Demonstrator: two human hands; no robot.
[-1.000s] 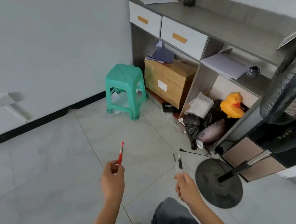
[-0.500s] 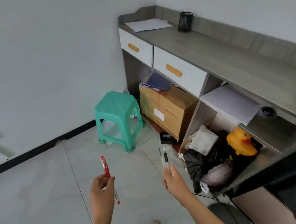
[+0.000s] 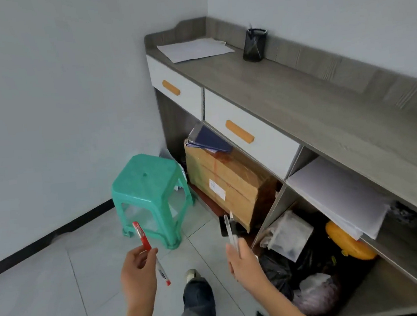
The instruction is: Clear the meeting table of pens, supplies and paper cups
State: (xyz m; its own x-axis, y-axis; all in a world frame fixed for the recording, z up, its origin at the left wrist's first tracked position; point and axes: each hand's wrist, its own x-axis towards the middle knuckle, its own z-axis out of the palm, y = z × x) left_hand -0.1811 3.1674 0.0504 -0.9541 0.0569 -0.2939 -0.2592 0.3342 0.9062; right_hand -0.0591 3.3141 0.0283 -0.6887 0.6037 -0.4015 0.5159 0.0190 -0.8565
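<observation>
Low over the pale tiled floor (image 3: 49, 290), the left hand (image 3: 137, 273) pinches a red-capped pen with a clear barrel (image 3: 149, 251) between thumb and curled fingers; the pen slants, cap up and away, red tip down beside the palm. To its right, well apart, the right hand (image 3: 241, 260) has its fingers curled round two slim clear-and-black pens (image 3: 229, 229), which stand nearly upright above the knuckles, side by side. Between and below the two hands show a leg in dark jeans (image 3: 198, 308) and a light shoe (image 3: 191, 275). Just beyond the left hand stands a green plastic stool (image 3: 148, 187). Beyond the right hand a brown cardboard box (image 3: 228, 189) sits under a long grey wooden sideboard (image 3: 298, 91), with a dark blue folder (image 3: 209, 141) on the box. Right of that hand, the open lower compartment holds a black plastic bag (image 3: 278, 269) and a yellow toy (image 3: 348, 246); a stack of white paper (image 3: 340, 195) lies on the shelf above. Far beyond, on the sideboard top, a black mesh pen holder (image 3: 255, 46) stands by the back rim, near loose white sheets (image 3: 193, 49).
</observation>
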